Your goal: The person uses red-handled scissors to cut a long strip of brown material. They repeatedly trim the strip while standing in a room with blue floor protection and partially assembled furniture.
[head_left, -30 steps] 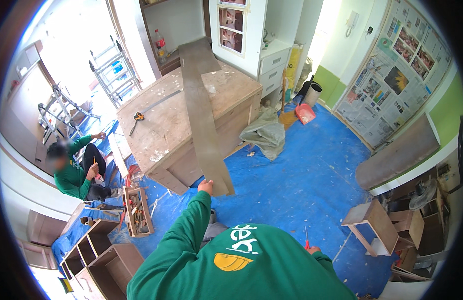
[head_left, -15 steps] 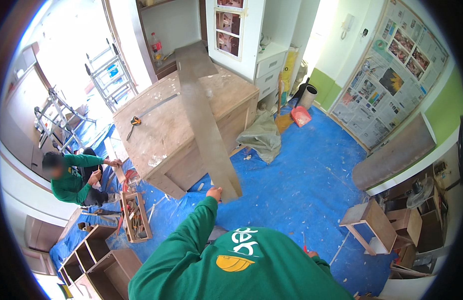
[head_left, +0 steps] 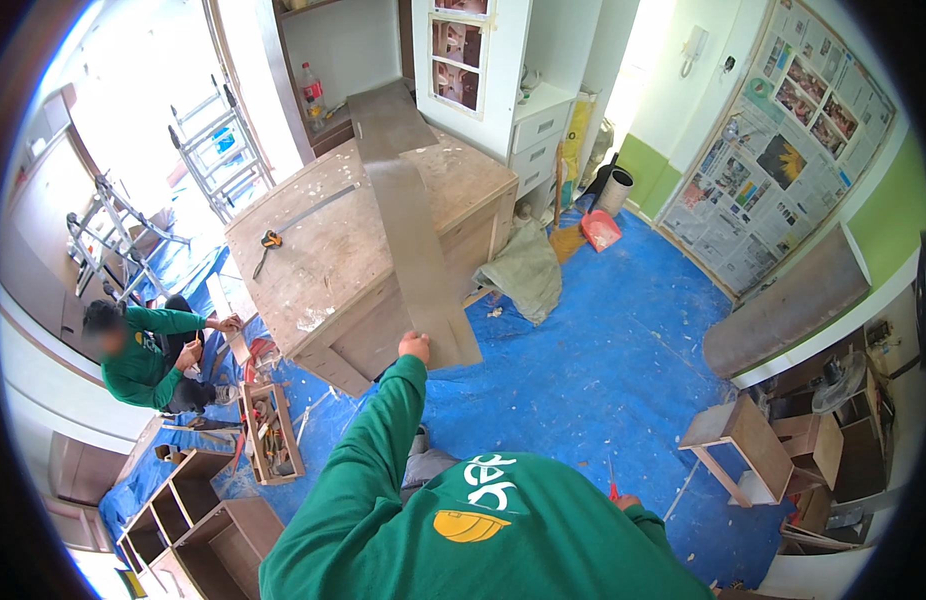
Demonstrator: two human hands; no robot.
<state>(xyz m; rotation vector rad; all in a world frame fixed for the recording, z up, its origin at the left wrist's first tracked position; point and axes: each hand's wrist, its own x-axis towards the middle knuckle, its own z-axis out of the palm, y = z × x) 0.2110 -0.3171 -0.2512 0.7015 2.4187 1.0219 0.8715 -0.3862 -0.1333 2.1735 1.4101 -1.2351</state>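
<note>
My left hand (head_left: 414, 347) is closed on the near left corner of a long grey-brown laminate strip (head_left: 408, 220). The strip slopes down across a wooden cabinet carcass (head_left: 313, 250), its near end hanging past the front edge. Its far part overlaps another brown sheet (head_left: 383, 110) on the carcass top. At the lower right, my right hand (head_left: 628, 502) shows only partly beyond my body, closed around a red-handled tool (head_left: 614, 492) with a thin pointed blade; its exact kind is unclear. A tape measure (head_left: 271, 240) lies on the carcass with its blade drawn out.
A co-worker in green (head_left: 148, 355) crouches at left, holding a board, near a wooden tool tray (head_left: 270, 435). Blue sheeting (head_left: 563, 400) covers the floor. Shelf units (head_left: 168, 500), a small wooden box (head_left: 738, 450), a red dustpan (head_left: 600, 230) and a ladder (head_left: 218, 150) stand around.
My left hand has moved up and slightly left with the strip's near end, which has risen and swung toward the carcass. The red-handled tool has shifted slightly in my right hand.
</note>
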